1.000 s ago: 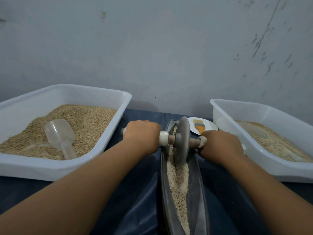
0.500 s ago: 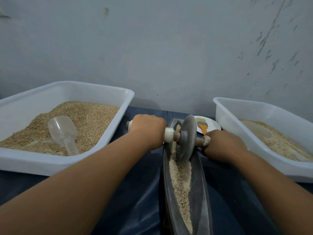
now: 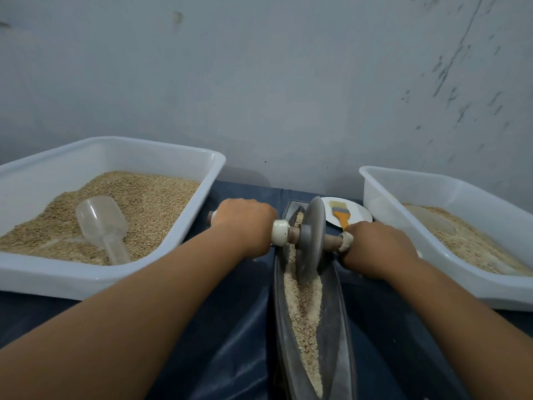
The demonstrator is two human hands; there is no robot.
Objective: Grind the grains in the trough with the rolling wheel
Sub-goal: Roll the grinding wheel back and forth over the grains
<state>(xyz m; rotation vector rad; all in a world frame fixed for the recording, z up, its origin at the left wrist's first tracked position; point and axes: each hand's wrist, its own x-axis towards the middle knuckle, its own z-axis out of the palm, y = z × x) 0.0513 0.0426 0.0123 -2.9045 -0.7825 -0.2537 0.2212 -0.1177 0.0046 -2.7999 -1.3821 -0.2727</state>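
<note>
A long narrow dark metal trough (image 3: pixel 336 327) runs away from me at centre, holding a strip of pale crushed grains (image 3: pixel 302 307). A grey stone rolling wheel (image 3: pixel 313 238) stands upright in the trough's far part on a wooden axle. My left hand (image 3: pixel 245 223) grips the axle's left handle beside a white collar. My right hand (image 3: pixel 375 246) grips the right handle, which is wrapped in pale cloth. The handles themselves are mostly hidden by my fingers.
A white tub (image 3: pixel 115 272) of grain with a clear plastic scoop (image 3: pixel 101 223) sits on the left. A second white tub (image 3: pixel 450 255) of grain is on the right. Behind the wheel, a small white plate (image 3: pixel 360 215) carries an orange-handled brush (image 3: pixel 340 215). Dark blue cloth covers the table; a grey wall stands close behind.
The wheel and both hands have shifted slightly to the right in view and the wheel tilts a little more; it stays at the trough's far part.
</note>
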